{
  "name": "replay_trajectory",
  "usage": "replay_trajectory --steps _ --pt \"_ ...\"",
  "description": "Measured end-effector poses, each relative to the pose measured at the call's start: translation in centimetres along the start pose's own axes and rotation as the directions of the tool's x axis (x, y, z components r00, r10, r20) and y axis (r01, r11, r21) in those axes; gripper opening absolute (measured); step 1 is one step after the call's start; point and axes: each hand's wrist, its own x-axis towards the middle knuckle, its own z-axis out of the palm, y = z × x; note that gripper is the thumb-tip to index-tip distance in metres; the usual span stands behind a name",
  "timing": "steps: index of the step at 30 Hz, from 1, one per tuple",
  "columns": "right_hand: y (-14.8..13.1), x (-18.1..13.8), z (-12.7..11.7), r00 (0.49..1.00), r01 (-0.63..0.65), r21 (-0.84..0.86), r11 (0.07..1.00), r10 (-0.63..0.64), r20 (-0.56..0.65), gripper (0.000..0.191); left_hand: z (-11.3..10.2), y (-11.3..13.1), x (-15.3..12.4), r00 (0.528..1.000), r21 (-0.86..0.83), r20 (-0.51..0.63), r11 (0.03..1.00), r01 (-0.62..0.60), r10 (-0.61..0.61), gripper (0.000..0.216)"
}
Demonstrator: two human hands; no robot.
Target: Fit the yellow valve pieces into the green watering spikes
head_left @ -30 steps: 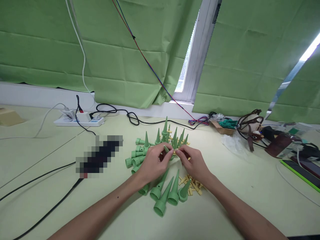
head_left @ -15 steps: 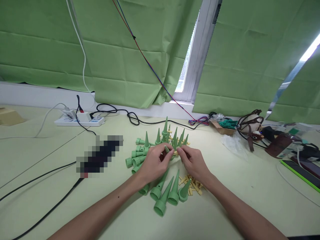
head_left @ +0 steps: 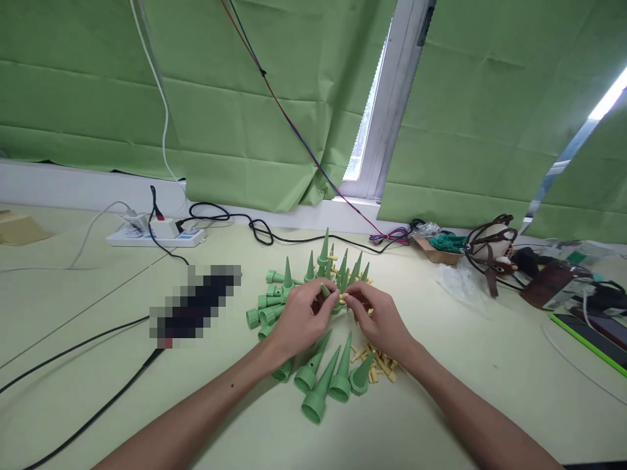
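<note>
My left hand (head_left: 304, 318) is closed around a green plastic plant-watering spike (head_left: 325, 290), whose tip shows above the fingers; the rest is hidden. Pinched in my right hand (head_left: 381, 314) is a small yellow valve (head_left: 343, 299), touching or right beside the spike; I cannot tell how far it is inserted. Several green spikes (head_left: 316, 401) lie in front of my hands, and others lie to the left. Behind my hands, more spikes (head_left: 324, 249) stand upright, some with yellow valves in them. A pile of loose yellow valves (head_left: 386, 367) lies under my right wrist.
A white power strip (head_left: 157, 239) with plugs sits at the back left, its black cable (head_left: 294, 240) running along the wall. A blurred dark object (head_left: 196, 307) lies to the left. On the right are plastic bags (head_left: 455, 282), a small cardboard box (head_left: 435, 251) and phones (head_left: 588, 339).
The fingers of my right hand have shifted slightly at the yellow valve, and more of it shows between my hands. My left hand keeps its hold on the spike, nearly still.
</note>
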Motion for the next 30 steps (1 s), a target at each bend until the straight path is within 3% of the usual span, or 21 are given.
replay_trajectory --steps 18,30 --pt "0.39 0.14 0.26 1.000 -0.011 -0.127 0.992 0.007 -0.028 0.044 0.02 -0.42 -0.04 0.995 0.048 0.090 0.998 -0.051 0.047 0.012" --pt "0.38 0.15 0.16 0.999 -0.027 -0.144 0.989 0.022 -0.035 0.046 0.17 -0.46 0.03 0.994 0.045 0.086 0.997 -0.066 0.062 0.007"
